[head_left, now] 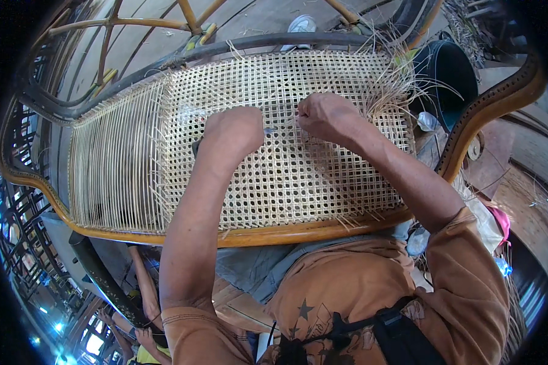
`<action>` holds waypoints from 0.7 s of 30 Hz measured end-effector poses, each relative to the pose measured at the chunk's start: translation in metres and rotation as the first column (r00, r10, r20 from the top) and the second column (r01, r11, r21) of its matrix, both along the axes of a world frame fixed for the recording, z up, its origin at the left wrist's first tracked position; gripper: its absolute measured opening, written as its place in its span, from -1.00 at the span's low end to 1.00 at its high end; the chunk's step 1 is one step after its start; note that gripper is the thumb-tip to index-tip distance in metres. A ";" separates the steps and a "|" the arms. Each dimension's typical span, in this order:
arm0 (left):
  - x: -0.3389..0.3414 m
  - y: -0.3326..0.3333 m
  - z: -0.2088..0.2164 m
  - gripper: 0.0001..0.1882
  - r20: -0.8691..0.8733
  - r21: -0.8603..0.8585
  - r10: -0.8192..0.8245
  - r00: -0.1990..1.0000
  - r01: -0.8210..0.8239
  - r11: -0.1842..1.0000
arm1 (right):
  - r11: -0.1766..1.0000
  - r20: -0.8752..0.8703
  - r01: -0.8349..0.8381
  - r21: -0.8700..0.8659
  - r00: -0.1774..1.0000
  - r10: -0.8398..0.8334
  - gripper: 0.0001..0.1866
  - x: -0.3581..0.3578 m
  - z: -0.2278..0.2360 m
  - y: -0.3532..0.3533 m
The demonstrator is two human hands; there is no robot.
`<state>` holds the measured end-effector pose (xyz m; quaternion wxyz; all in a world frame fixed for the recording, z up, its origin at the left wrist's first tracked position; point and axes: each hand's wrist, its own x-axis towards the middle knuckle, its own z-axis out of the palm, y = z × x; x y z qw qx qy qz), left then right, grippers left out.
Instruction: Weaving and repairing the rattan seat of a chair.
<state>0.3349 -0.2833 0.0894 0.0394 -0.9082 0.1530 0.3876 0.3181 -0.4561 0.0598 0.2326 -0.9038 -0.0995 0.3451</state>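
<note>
- Head view: the person's two hands sit close together, well apart from the frame's edges, over a pale woven cane panel (274, 188) that fills the middle of the picture.
- The left hand (234, 131) is curled into a fist, knuckles up, on or just above the weave. A small dark piece (196, 146) shows at its left edge and a grey-blue bit (268, 131) at its right; whether its fingers grip either, I cannot tell.
- The right hand (327, 117) is just beside it, fingers bent narrow, thumb side toward the left hand — any strand between the fingertips is too small to tell.
- The panel lies inside a curved wooden frame (286, 235), its near rail running in front of the person's body.
- To the left of the close weave, unwoven parallel strands (112, 164) span the frame.
- Loose strands (388, 94) bunch at the panel's far right corner, near a dark bucket (463, 79).
- A brown shirt (347, 274) with a black strap (402, 331) shows below — and at lower left, another person's forearm (144, 281) beside a dark tube (106, 280).
</note>
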 end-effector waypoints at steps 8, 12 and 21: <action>0.005 -0.019 -0.002 -0.78 -0.099 0.013 -0.100 0.990 0.101 0.995 | 0.999 0.034 -0.032 0.029 0.999 0.031 -0.79 0.000 -0.013 0.002; -0.012 0.000 -0.022 -0.77 0.095 -0.146 -0.109 0.990 0.122 0.982 | 0.996 0.068 0.004 -0.085 0.998 0.002 -0.80 -0.006 -0.029 0.013; -0.014 0.043 0.036 -0.62 0.009 -0.023 0.003 1.000 -0.003 1.000 | 0.943 0.397 -0.013 0.334 0.909 -0.128 -0.78 -0.028 -0.019 0.039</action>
